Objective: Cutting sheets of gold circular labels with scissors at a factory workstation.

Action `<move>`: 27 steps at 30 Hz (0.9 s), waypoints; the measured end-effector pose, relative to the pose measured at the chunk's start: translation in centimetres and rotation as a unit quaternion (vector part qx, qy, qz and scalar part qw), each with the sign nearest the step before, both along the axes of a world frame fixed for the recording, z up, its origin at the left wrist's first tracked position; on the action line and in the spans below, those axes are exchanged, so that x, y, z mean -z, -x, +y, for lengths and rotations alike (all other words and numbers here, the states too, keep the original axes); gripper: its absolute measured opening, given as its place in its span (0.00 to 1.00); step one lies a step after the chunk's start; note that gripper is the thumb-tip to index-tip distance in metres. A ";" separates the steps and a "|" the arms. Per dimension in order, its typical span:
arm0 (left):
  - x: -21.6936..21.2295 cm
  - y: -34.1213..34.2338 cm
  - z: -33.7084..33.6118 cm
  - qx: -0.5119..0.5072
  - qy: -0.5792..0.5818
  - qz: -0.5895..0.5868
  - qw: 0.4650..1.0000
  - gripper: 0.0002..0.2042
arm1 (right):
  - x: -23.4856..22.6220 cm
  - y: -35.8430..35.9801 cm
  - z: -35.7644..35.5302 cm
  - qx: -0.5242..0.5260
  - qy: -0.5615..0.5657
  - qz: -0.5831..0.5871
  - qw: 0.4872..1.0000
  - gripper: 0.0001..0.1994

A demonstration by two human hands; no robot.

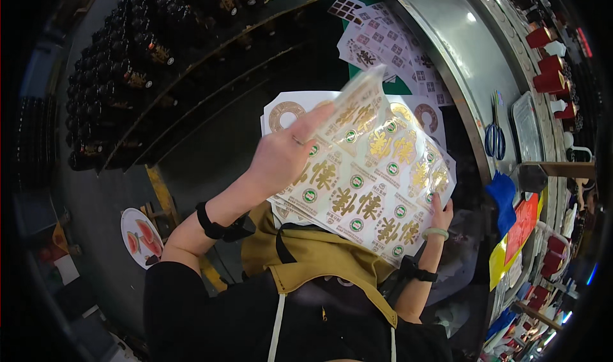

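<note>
A sheet of gold and green decals (357, 199) lies over a stack of white sheets, across my lap and a mustard apron (319, 250). My left hand (278, 157) pinches the upper left part of a thin, glossy sheet (354, 109); its far corner is lifted and curls up. Whether this is a clear cover film or the top decal sheet itself, I cannot tell. At the right edge, my right hand (440, 215) grips the decal sheets, its fingers partly hidden underneath. Paper with gold ring shapes (286, 114) shows from under the stack.
Racks of dark bottles (131, 61) fill the left. More printed sheets (389, 42) lie ahead on a green surface. On the metal counter (447, 36) at right are blue scissors (495, 135) and a clear tray (527, 129). Red cups (549, 74) line the far right. A round stool (142, 239) stands left.
</note>
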State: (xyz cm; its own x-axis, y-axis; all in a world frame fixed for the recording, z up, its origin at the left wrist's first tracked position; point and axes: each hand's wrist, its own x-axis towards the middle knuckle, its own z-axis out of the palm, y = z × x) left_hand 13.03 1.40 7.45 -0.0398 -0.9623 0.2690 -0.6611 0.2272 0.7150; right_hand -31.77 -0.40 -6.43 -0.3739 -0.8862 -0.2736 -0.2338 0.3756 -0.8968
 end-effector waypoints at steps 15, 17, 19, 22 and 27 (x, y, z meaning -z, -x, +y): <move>-1.4 -7.8 3.9 0.021 -0.134 0.394 0.909 0.20 | -11.2 -11.5 1.0 -0.274 0.066 -0.155 0.947 0.22; -2.6 -8.4 5.1 0.068 -0.077 0.449 0.888 0.23 | -10.2 -15.7 -0.1 -0.353 0.101 -0.069 0.928 0.21; -3.7 -8.8 6.3 0.097 0.007 0.460 0.883 0.22 | -8.8 -19.3 -1.0 -0.427 0.123 -0.036 0.895 0.21; -5.1 -9.3 7.4 0.132 0.062 0.462 0.875 0.24 | -8.1 -22.0 -1.6 -0.490 0.148 -0.004 0.859 0.21; -3.3 -8.5 6.6 0.066 0.071 0.373 0.923 0.15 | -8.3 -23.8 -2.6 -0.539 0.156 0.018 0.827 0.20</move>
